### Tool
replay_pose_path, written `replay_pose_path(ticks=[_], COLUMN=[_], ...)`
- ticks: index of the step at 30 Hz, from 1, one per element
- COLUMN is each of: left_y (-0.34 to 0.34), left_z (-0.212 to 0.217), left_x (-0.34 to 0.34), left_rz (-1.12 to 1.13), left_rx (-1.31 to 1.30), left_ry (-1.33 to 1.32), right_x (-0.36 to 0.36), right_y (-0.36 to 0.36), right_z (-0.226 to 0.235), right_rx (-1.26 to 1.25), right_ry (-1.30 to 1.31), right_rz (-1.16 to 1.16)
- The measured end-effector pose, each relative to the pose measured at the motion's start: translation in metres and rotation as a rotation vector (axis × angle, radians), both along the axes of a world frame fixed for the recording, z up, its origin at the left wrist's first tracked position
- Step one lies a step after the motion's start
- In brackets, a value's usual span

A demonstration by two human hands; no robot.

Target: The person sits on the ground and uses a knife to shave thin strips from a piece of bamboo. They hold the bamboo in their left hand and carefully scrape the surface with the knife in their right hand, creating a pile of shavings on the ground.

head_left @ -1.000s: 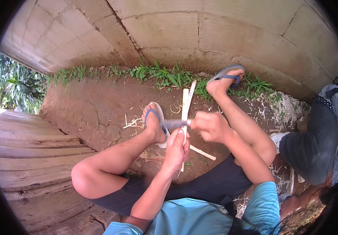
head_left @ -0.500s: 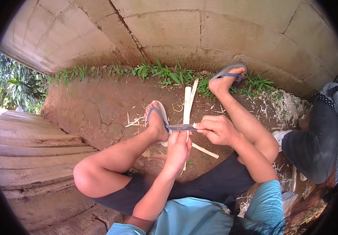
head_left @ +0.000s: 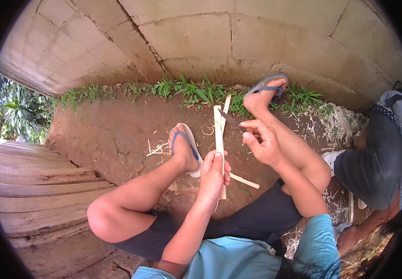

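My left hand is closed round a pale, flat wooden strip, which points away from me toward the wall. A short end of the strip shows below my fingers. My right hand grips a knife with a dark blade; its handle is mostly hidden in my fingers. The blade slants up and left, its tip beside the strip's far end; whether they touch I cannot tell. Behind the held strip lies another pale stick, and a thin stick rests on the ground right of my left hand.
Wood shavings lie near my left sandal, with a larger heap at the right. A block wall with green weeds at its foot stands ahead. Wooden planks are on the left. Another person in dark trousers sits at right.
My right hand has moved the knife from just above my left hand to the strip's far end, and the blade has swung to a slant. My left hand still holds the strip.
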State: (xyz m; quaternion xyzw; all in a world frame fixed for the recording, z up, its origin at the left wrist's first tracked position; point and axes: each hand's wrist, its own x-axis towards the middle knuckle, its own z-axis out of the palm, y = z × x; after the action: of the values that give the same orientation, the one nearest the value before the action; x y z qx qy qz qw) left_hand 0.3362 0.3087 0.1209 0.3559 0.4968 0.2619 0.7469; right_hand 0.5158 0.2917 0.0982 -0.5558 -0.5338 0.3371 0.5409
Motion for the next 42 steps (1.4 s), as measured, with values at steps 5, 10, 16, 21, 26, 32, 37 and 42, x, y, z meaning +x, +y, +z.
replay_pose_path(ticks=[5,10,16,21,26,32,37,42], left_y=[0.000,0.006,0.006,0.005,0.005,0.004,0.007,0.007], left_z=[-0.007,-0.005,-0.011,-0.014,-0.016,-0.020,-0.022,-0.024], left_x=[-0.004,-0.010,-0.010,-0.008,-0.010,-0.009,-0.010,-0.008], left_rz=[0.019,0.090,0.142,0.192,0.151,0.208,0.273,0.265], left_rx=[0.014,-0.029,0.003,0.048,0.109,0.135,0.066,0.074], left_ry=[0.011,-0.056,-0.035,-0.050,-0.020,-0.031,-0.086,-0.089], right_x=[-0.015,-0.010,-0.009,-0.011,-0.015,-0.019,-0.022,-0.021], right_y=[0.005,0.004,0.002,0.000,-0.002,-0.002,-0.002,-0.002], right_z=[-0.001,0.002,0.006,0.006,0.003,0.006,0.014,0.012], right_rx=[-0.117,-0.193,-0.315,-0.312,-0.272,-0.263,-0.373,-0.290], right_ry=[0.207,0.151,0.288,0.216,-0.085,-0.278,-0.343,-0.426], right_rz=[0.094,0.076,0.138,0.156,0.193,0.233,0.206,0.206])
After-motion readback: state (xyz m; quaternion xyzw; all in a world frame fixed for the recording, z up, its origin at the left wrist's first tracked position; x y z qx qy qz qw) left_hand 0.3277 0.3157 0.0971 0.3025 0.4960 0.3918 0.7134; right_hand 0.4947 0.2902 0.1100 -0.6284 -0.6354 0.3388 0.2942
